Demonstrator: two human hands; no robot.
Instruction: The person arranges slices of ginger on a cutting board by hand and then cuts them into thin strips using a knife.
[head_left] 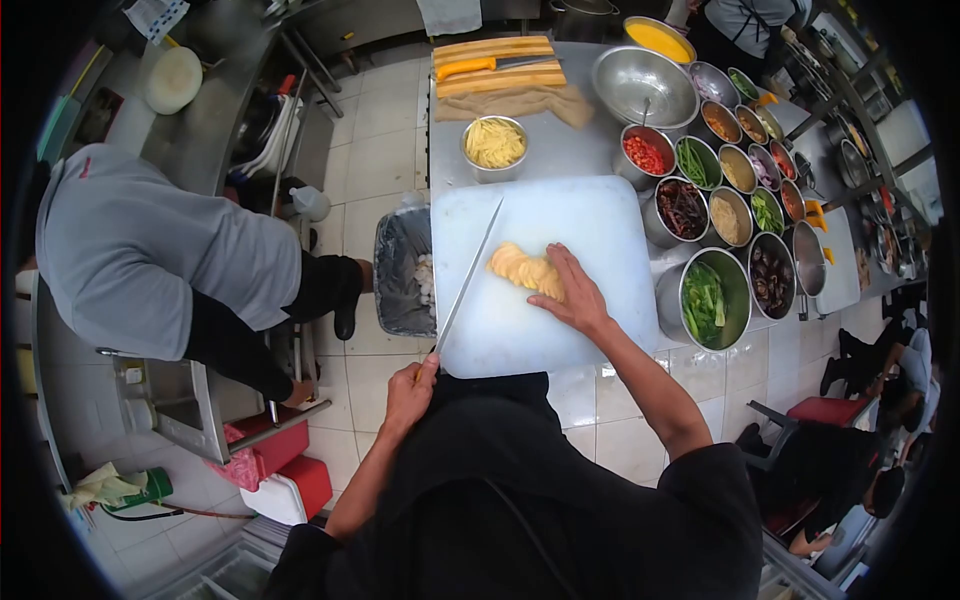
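A white cutting board [600,215] lies on the metal counter in front of me. On its middle, pale yellow slices, apparently potato [523,268], overlap in a leaning row. My right hand [580,297] bears on the right end of that row, thumb on the near side and fingers on the far side. Wrapped round a handle at the board's near left corner is my left hand [410,396]. The long knife [472,272] it holds points away from me, its blade over the board's left part, apart from the slices. Its handle is mostly hidden.
A metal bowl of yellow strips [495,143] stands beyond the board. Several metal containers of cut vegetables, including greens [705,300], crowd the right side. A yellow-handled knife [468,67] lies on a wooden board. A lined bin [405,275] and a person in grey [180,240] are at left.
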